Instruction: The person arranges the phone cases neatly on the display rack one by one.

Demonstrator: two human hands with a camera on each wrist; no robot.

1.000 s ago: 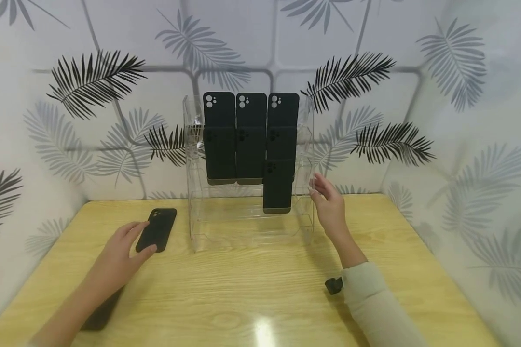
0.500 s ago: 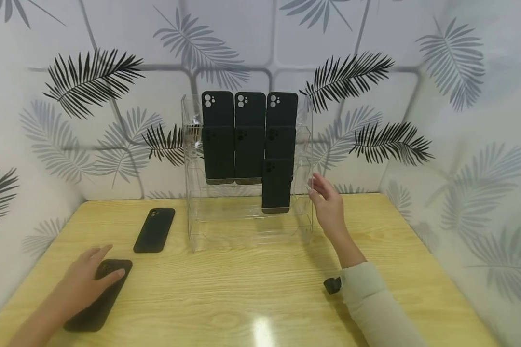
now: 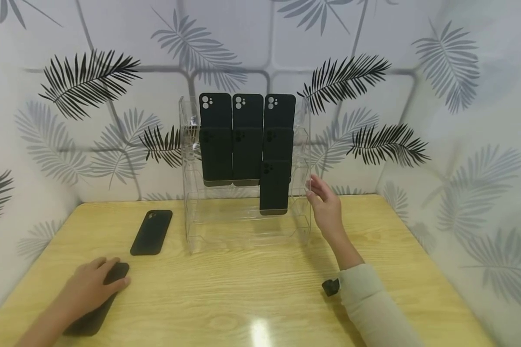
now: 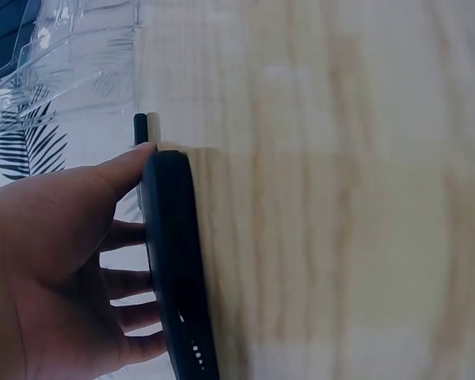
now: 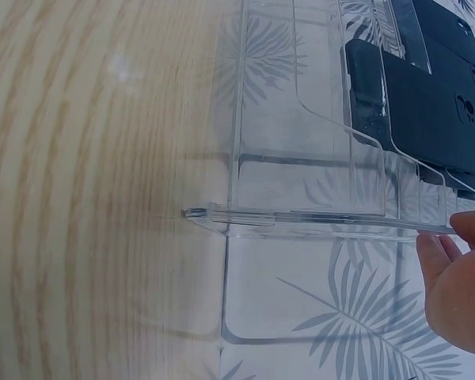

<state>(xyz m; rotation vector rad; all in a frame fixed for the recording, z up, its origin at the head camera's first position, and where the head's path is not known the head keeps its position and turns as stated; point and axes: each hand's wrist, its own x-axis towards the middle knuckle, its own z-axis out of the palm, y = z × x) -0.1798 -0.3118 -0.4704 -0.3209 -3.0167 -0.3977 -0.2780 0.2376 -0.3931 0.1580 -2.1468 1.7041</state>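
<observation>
My left hand (image 3: 87, 289) holds a black phone case (image 3: 91, 319) near the table's left front, thumb on its right edge and fingers over its far end. In the left wrist view this case (image 4: 174, 253) shows edge-on, close along the wood, with small port holes at its lower end. A second black case (image 3: 152, 233) lies flat beyond it. With its thumb and fingers, my right hand (image 3: 327, 207) grips the right side panel of a clear tiered display rack (image 3: 226, 212). In the right wrist view that panel edge (image 5: 324, 220) runs into the fingers.
Black phone cases (image 3: 217, 111) stand in the rack's two upper tiers, three across. One more case (image 3: 274, 188) stands below them at the right. A leaf-patterned wall (image 3: 113, 86) rises behind the table (image 3: 226, 299). A small black object (image 3: 330, 287) sits at the right sleeve cuff.
My left hand has left the far case on the table, moved back toward the left front and taken hold of the nearer case. The right hand stays at the rack.
</observation>
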